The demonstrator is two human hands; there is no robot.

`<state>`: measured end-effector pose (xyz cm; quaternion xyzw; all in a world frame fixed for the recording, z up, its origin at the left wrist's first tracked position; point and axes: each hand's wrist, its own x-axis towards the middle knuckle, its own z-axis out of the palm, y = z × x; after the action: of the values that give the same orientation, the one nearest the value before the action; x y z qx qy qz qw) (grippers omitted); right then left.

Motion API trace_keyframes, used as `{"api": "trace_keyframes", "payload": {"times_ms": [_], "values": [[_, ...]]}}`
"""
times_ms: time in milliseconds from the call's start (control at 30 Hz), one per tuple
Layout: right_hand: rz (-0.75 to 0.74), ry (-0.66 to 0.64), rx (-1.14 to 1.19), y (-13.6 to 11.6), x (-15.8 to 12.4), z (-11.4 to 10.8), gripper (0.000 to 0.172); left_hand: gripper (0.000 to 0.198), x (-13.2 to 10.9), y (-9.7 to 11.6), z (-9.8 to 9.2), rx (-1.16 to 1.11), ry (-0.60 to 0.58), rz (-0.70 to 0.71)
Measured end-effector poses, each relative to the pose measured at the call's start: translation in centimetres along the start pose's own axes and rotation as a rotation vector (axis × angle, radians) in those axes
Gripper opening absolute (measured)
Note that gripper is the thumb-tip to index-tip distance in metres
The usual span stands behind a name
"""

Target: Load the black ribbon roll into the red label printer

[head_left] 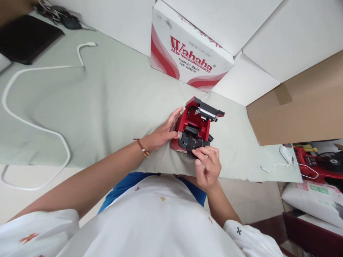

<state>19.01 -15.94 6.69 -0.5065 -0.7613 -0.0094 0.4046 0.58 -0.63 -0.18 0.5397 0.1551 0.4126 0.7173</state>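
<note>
A small red-and-black printer [193,125] stands on the cloth-covered table with its lid [205,110] raised, showing a metal-and-black roller along the lid's edge. Inside the red bay lies a black roll. My left hand [167,131] holds the printer's left side, thumb on the front corner and fingers along the wall. At the front, my right hand [207,164] pinches the end of a black ribbon [195,144] between thumb and fingertips. This ribbon lies over the printer's front edge. Part of the bay is hidden by the lid and my fingers.
A Wahaha water carton [187,53] stands behind the printer against white boxes. A brown cardboard box [297,103] is at the right. White cables [40,67] trail across the left, near a black flat device [26,39]. A white sack [313,200] lies lower right.
</note>
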Motion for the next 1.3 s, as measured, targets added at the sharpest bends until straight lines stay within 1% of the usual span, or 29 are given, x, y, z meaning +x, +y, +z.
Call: {"api": "trace_keyframes", "payload": {"times_ms": [33, 100, 133, 167, 200, 300, 333, 367, 467, 533, 600, 667, 733, 800, 833, 867, 900, 967, 1000, 1067, 1167, 1200, 1233, 1300], "values": [[0.035, -0.026, 0.079, 0.2, 0.7, -0.6, 0.035, 0.102, 0.1, 0.0, 0.0, 0.008, -0.003, 0.005], [0.149, -0.066, 0.161, 0.8, 2.7, -1.6, 0.037, 0.095, 0.2, 0.1, -0.2, 0.017, -0.014, -0.004], [0.210, -0.088, 0.127, 1.1, 3.9, -1.9, 0.038, 0.093, 0.2, 0.1, -0.3, 0.014, -0.019, -0.016], [0.259, -0.132, 0.045, 1.4, 5.2, -1.9, 0.038, 0.092, 0.3, 0.1, -0.4, 0.006, -0.021, -0.025], [0.291, -0.221, -0.082, 1.7, 6.5, -1.8, 0.037, 0.093, 0.4, 0.1, -0.4, -0.004, -0.019, -0.030], [0.305, -0.609, -0.463, 2.6, 10.2, -0.4, 0.030, 0.094, 0.5, 0.1, -0.6, -0.017, -0.016, -0.045], [0.303, -0.712, -0.539, 2.9, 11.2, 0.2, 0.029, 0.094, 0.5, 0.1, -0.6, -0.014, -0.018, -0.054], [0.304, -0.782, -0.586, 3.1, 12.0, 0.8, 0.027, 0.093, 0.5, 0.1, -0.6, -0.009, -0.021, -0.064], [0.304, -0.873, -0.619, 3.8, 13.4, 2.3, 0.020, 0.092, 0.4, 0.4, -0.6, 0.004, -0.030, -0.073], [0.314, -0.914, -0.631, 4.1, 13.9, 2.9, 0.017, 0.092, 0.4, 0.6, -0.6, 0.014, -0.030, -0.064], [0.328, -0.921, -0.627, 3.9, 14.1, 2.8, 0.016, 0.092, 0.4, 0.6, -0.6, 0.022, -0.031, -0.067], [0.341, -0.901, -0.602, 3.3, 14.1, 1.9, 0.017, 0.092, 0.3, 0.6, -0.6, 0.021, -0.038, -0.082], [0.337, -0.865, -0.554, 2.4, 13.7, -0.1, 0.022, 0.092, 0.2, 0.5, -0.6, 0.012, -0.043, -0.092], [0.358, -0.802, -0.434, 1.7, 12.8, -3.3, 0.029, 0.092, 0.2, 0.6, -0.6, 0.007, -0.045, -0.091], [0.408, -0.728, -0.305, 1.5, 12.1, -5.2, 0.034, 0.092, 0.2, 0.7, -0.6, 0.009, -0.045, -0.092], [0.497, -0.676, -0.177, 1.6, 11.3, -7.1, 0.039, 0.092, 0.1, 0.7, -0.6, 0.011, -0.043, -0.094], [0.586, -0.618, -0.100, 2.0, 10.4, -8.8, 0.043, 0.092, 0.1, 0.8, -0.6, 0.015, -0.041, -0.098], [0.743, -0.526, -0.080, 3.7, 8.5, -11.5, 0.046, 0.093, 0.2, 1.0, -0.5, 0.024, -0.040, -0.108], [0.815, -0.529, -0.108, 4.8, 7.6, -12.2, 0.047, 0.093, 0.2, 1.0, -0.5, 0.027, -0.038, -0.110], [0.927, -0.563, -0.219, 7.5, 5.9, -12.2, 0.040, 0.093, 0.3, 1.1, -0.5, 0.029, -0.038, -0.110], [0.981, -0.595, -0.337, 11.2, 3.7, -10.0, 0.022, 0.092, 0.3, 1.0, -0.5, 0.027, -0.036, -0.104], [0.977, -0.582, -0.361, 12.0, 3.1, -9.0, 0.021, 0.092, 0.3, 1.0, -0.5, 0.028, -0.034, -0.102], [0.970, -0.560, -0.386, 12.6, 2.6, -8.2, 0.023, 0.092, 0.3, 1.0, -0.5, 0.029, -0.035, -0.102], [0.946, -0.497, -0.429, 13.0, 1.9, -7.0, 0.035, 0.092, 0.2, 0.9, -0.5, 0.030, -0.038, -0.102]]}}
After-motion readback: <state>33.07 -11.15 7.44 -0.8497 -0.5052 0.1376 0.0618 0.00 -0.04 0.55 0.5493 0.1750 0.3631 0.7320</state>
